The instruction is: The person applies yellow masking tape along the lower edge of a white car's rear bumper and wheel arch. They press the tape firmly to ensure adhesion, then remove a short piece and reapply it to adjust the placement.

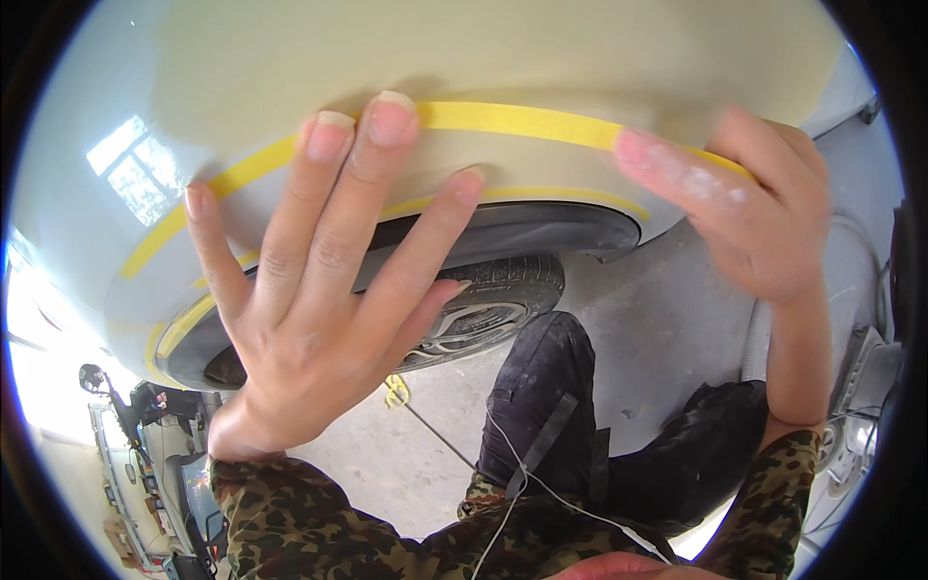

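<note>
A strip of yellow masking tape (527, 120) curves along the car's body panel (541, 48) above the wheel arch. Over its left part lies my left hand (314, 290), fingers spread, with two middle fingertips on the tape and the others resting against the panel. At the tape's right end is my right hand (749, 198). Its forefinger lies on the strip, and the curled fingers behind grip the end; the thumb is hard to make out. White dust marks that forefinger. A second band of yellow tape (580, 195) follows the arch edge below.
Below the arch are the dark wheel-well liner (570, 229) and a tyre (527, 283) with a silver rim. My bent knee (551, 358) is close by. A thin white cable (527, 471) hangs before me. Equipment (159, 416) stands at far left, machine parts (860, 396) at right.
</note>
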`<action>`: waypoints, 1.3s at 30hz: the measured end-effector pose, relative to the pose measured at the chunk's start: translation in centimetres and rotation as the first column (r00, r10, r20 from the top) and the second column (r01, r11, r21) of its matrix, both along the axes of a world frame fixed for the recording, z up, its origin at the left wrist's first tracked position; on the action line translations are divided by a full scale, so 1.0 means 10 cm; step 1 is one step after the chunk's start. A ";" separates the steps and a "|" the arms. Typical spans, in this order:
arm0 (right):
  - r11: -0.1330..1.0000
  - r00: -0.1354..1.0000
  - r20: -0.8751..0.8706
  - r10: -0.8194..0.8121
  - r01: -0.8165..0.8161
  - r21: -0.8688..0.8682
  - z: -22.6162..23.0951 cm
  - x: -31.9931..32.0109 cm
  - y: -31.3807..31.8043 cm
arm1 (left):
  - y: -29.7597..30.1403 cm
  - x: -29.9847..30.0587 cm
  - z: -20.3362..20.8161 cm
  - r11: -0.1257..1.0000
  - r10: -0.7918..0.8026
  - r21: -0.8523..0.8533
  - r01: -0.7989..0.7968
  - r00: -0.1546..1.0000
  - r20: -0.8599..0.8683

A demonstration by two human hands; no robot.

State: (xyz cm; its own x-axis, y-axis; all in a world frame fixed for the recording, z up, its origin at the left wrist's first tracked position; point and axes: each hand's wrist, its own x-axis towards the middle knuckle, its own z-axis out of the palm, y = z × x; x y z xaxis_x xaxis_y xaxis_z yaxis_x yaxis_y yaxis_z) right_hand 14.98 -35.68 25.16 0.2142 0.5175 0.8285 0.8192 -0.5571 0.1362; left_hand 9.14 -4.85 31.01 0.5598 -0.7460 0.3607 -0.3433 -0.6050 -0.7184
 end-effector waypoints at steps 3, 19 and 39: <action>0.996 0.997 -0.026 0.076 -0.074 0.054 -0.15 0.07 -0.19 | -0.01 -0.01 0.00 1.000 0.012 0.012 -0.012 1.000 -0.011; 0.993 0.993 0.005 -0.119 0.120 -0.017 -0.37 0.11 -0.37 | 0.02 -0.04 0.07 1.000 -0.005 -0.013 0.004 0.998 -0.069; 0.984 0.986 -0.011 -0.167 0.167 0.053 -0.41 0.05 -0.27 | 0.17 0.08 0.02 0.981 -0.193 -0.023 0.192 0.980 -0.057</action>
State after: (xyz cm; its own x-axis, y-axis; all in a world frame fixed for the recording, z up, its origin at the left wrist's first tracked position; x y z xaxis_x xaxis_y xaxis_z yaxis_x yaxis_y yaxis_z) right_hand 15.50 -38.38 21.03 0.2989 0.4286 0.8526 0.7148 -0.6925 0.0976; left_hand 9.94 -3.10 31.22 0.4271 -0.8358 0.3450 -0.4959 -0.5356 -0.6835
